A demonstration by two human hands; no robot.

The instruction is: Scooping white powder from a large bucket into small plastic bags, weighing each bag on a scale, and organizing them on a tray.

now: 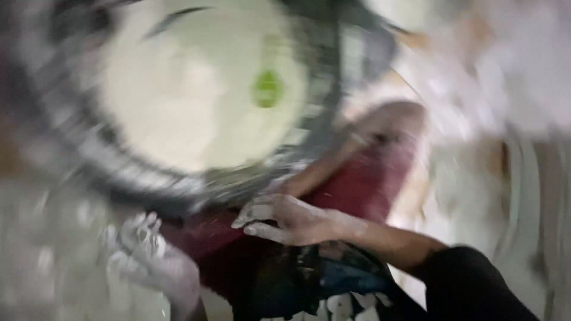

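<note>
The picture is badly blurred by motion. A big round dark basin (pixel 77 148) holds a pale creamy mass with a small green spot (pixel 267 88) on it. My right hand (pixel 285 219), dusted white, rests with fingers loosely spread on dark red cloth over a knee just below the basin's rim. Lower left, my left hand (pixel 146 252) is also coated white, its fingers apart and nothing visible in it. It hovers beside the basin's lower edge.
Dark red cloth (pixel 363 184) covers a leg that runs up toward the right. A dark garment with white print (pixel 333 297) lies at the bottom. Pale blurred shapes (pixel 511 77) fill the right side.
</note>
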